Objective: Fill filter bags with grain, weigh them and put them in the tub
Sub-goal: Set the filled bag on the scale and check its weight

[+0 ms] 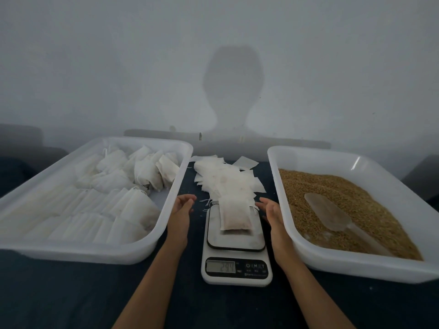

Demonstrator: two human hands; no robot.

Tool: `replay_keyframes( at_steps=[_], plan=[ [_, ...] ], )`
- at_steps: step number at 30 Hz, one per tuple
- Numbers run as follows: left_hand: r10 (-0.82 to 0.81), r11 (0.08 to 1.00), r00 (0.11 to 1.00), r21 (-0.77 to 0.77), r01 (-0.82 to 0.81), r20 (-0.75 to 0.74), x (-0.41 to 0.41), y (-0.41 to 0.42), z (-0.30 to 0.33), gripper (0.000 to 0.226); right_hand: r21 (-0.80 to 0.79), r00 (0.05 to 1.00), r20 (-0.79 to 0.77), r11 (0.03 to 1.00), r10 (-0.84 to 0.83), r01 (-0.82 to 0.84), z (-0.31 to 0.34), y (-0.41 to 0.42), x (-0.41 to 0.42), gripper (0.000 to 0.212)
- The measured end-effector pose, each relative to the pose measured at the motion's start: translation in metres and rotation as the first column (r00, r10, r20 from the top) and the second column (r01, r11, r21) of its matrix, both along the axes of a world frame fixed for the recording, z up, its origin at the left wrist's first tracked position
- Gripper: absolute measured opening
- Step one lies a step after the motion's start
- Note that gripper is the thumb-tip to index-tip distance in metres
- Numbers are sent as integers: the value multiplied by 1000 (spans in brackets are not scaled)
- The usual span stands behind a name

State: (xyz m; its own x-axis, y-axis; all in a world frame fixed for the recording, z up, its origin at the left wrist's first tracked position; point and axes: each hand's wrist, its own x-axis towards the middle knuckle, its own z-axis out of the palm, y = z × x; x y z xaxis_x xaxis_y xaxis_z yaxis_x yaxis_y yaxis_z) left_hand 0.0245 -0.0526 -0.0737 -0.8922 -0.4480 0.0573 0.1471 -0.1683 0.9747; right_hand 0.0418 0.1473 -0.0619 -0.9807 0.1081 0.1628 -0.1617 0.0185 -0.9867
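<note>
Scale [236,245] sat nearest, its readout too blurred to read. Filled bag [235,216] lay flat on the platform. Left hand [182,206] and right hand [269,210] flanked it — fingers relaxed, holding nothing. Empty bags [225,179] piled behind; tub [166,210] left, grain tray [308,257] right — scoop [327,214] half-buried.
</note>
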Motion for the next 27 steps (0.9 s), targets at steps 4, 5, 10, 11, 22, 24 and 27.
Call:
replay_keyframes(
  at_steps=[4, 5, 10, 11, 22, 24, 27],
  plan=[
    [-28, 992, 1000, -120, 29, 5, -1, 1, -1, 15, -7, 1000, -22, 1000, 18, -18, -7, 2, -2, 34],
    [-59, 979, 998, -197, 57, -3, -1, 2, 0, 14, 16, 999, -32, 999, 39, -39, -8, 2, -3, 32],
    [-309, 803, 951, -536, 260, -3, -11, 18, 16, 14, 180, 994, -73, 982, 78, -64, -9, -5, -15, 29],
    [-337, 755, 940, -583, 299, 46, -15, 23, 20, 15, 204, 995, -72, 977, 73, -57, -9, -7, -18, 28],
    [-302, 586, 915, -704, 400, 268, -22, 36, 40, 19, 416, 991, -124, 909, 45, 11, 1, -12, -20, 32],
    [-287, 582, 924, -720, 378, 252, -17, 34, 44, 24, 416, 988, -140, 910, 60, 4, 3, -15, -14, 33],
    [-274, 489, 946, -822, 292, 173, -5, 33, 60, 14, 345, 983, -159, 938, 94, -34, 11, -19, -2, 34]
  ],
)
